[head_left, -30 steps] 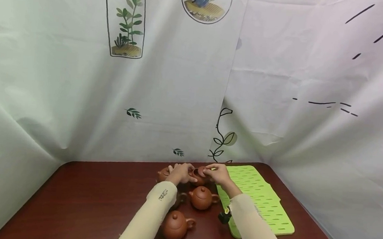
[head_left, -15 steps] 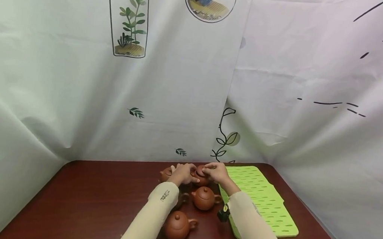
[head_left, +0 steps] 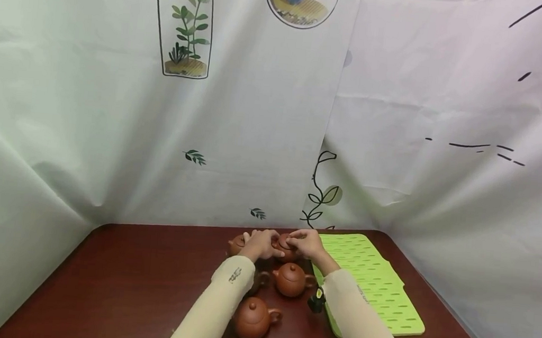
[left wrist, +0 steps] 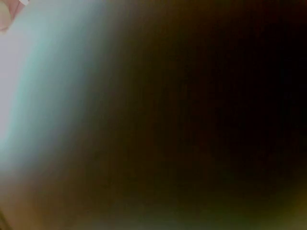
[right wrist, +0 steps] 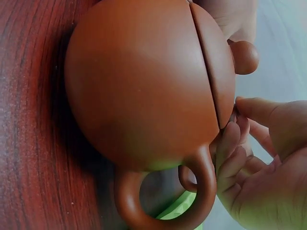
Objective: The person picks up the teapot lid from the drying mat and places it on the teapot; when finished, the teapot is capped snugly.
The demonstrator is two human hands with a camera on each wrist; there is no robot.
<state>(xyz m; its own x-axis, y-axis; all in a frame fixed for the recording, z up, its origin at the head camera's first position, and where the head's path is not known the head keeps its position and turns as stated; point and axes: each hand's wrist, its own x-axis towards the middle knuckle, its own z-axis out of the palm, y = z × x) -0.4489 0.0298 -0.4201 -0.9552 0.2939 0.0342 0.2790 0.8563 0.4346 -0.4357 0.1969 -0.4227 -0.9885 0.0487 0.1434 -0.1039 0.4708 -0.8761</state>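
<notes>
At the back of the table stands a brown clay teapot (head_left: pixel 289 256), partly hidden by both hands. My left hand (head_left: pixel 262 244) grips its left side, thumb across the front. With thumb and fingers, my right hand (head_left: pixel 307 243) pinches the teapot lid (head_left: pixel 284 239), which lies over the opening. A nearer teapot (right wrist: pixel 139 86) with its lid on fills the right wrist view and hides most of the held one; my right hand (right wrist: pixel 264 158) shows beside it. Blur and darkness fill the left wrist view.
More lidded teapots stand close by: one left of my left hand (head_left: pixel 235 246), one in front (head_left: pixel 252 321), and one mostly under the left sleeve. A lime-green slotted mat (head_left: pixel 363 272) lies on the right of the dark red table (head_left: pixel 137 286). A printed cloth hangs behind.
The lid, earlier tilted above the teapot's opening, has come down onto it in my right hand. My left hand keeps its grip on the teapot. The head view has shifted slightly.
</notes>
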